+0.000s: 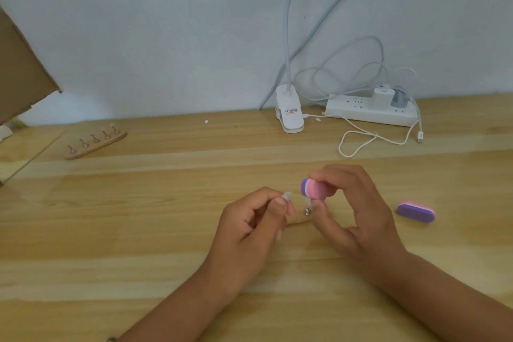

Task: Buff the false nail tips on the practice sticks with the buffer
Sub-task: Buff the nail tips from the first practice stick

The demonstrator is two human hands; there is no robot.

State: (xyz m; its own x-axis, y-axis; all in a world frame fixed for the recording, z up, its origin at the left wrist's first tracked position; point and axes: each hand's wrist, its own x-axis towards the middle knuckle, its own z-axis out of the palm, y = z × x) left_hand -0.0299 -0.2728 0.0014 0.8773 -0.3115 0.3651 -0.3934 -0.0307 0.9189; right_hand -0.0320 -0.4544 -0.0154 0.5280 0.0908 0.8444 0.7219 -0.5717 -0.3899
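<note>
The false nail tip was pinched by the left hand; the right hand gripped the buffer just beside it.

Take the lamp clip, far back on the worktop, as your mark. Just right of it the power strip lies along the wall, with a loose cable looped before it. Well left of the clip, also far back, the stick holder carries a row of sticks; further left a cardboard sheet overhangs the worktop. In front of the clip, nearer you, your left grip pinches the nail tip and your right grip holds the buffer beside it, with the practice stick between them, under the buffer. Right of both, a second buffer lies on the worktop.
</note>
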